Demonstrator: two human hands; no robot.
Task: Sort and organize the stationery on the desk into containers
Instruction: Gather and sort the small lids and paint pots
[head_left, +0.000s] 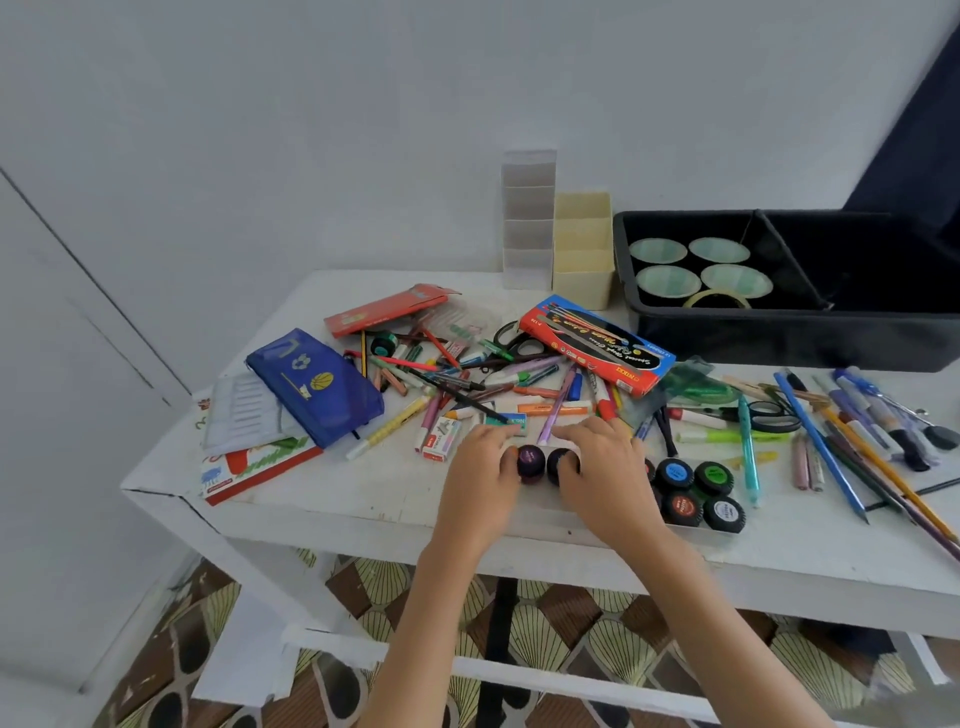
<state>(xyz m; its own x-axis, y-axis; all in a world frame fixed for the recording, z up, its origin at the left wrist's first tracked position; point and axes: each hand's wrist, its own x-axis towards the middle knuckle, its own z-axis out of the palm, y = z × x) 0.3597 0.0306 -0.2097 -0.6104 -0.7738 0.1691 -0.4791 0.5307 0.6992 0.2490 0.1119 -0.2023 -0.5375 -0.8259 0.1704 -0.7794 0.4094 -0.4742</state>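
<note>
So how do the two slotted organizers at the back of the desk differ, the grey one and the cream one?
The grey organizer stands taller than the cream organizer and is narrower. The grey one shows four stepped compartments; the cream one shows about three. The grey one sits to the left, the cream one between it and the black tub. Both stand upright side by side against the wall, and both look empty.
</note>
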